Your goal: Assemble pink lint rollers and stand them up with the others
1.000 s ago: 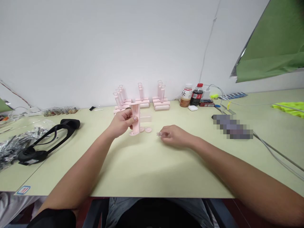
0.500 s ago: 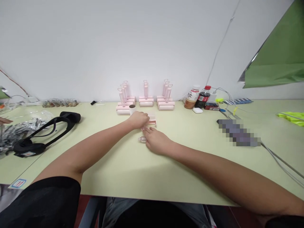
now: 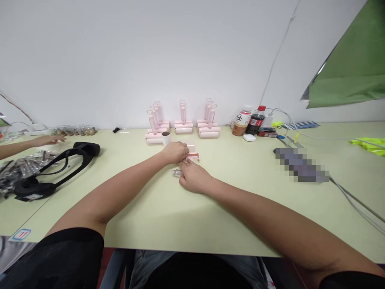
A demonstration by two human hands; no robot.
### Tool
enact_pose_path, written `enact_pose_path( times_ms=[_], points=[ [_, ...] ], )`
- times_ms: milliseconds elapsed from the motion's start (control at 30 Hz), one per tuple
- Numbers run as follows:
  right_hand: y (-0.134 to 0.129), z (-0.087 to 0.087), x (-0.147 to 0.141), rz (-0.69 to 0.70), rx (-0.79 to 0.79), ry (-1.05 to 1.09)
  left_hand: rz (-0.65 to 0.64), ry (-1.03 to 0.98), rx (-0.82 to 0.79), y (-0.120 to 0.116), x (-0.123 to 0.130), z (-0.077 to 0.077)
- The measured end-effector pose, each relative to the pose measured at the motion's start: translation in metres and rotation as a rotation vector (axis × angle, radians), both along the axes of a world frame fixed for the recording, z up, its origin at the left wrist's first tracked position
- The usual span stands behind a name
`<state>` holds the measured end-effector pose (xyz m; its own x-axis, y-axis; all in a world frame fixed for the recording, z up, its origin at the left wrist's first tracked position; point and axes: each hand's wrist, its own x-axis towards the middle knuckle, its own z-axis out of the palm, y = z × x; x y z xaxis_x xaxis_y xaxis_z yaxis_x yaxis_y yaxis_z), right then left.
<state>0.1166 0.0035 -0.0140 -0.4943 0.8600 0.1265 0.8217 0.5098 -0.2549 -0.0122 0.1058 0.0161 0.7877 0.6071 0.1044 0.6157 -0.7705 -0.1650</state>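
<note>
My left hand (image 3: 176, 153) is closed at the near left side of an open pink part (image 3: 194, 156), its fingertips hidden against a small piece. My right hand (image 3: 195, 176) meets it there, fingers together at the same spot; what they pinch is too small to make out. Under the right hand's left side a clear handle piece (image 3: 177, 173) lies on the table. A white paper roll (image 3: 166, 138) with a brown core stands upright just behind my left hand. Pink lint rollers with heart-topped handles (image 3: 183, 127) stand in three groups along the wall.
At the left are a black headset strap (image 3: 57, 184), a heap of plastic-wrapped pieces (image 3: 28, 164) and another person's hand (image 3: 48, 140). Bottles (image 3: 255, 121), a small white box (image 3: 249, 137), cables and a blurred dark object (image 3: 300, 165) occupy the right.
The other person's hand has reached further in over the wrapped pieces. My right hand has shifted slightly left and up, and its fingers have drawn in against my left hand.
</note>
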Motion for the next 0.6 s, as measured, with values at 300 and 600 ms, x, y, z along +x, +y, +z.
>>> enact_pose_path(
  times_ms=[300,600],
  points=[
    [0.008,-0.004,0.0,0.025,0.037,0.018,-0.066,0.099,0.081,0.003,-0.01,0.0],
    [0.016,-0.004,-0.001,0.031,0.04,0.026,-0.054,0.056,0.103,0.005,-0.017,-0.004]
  ],
)
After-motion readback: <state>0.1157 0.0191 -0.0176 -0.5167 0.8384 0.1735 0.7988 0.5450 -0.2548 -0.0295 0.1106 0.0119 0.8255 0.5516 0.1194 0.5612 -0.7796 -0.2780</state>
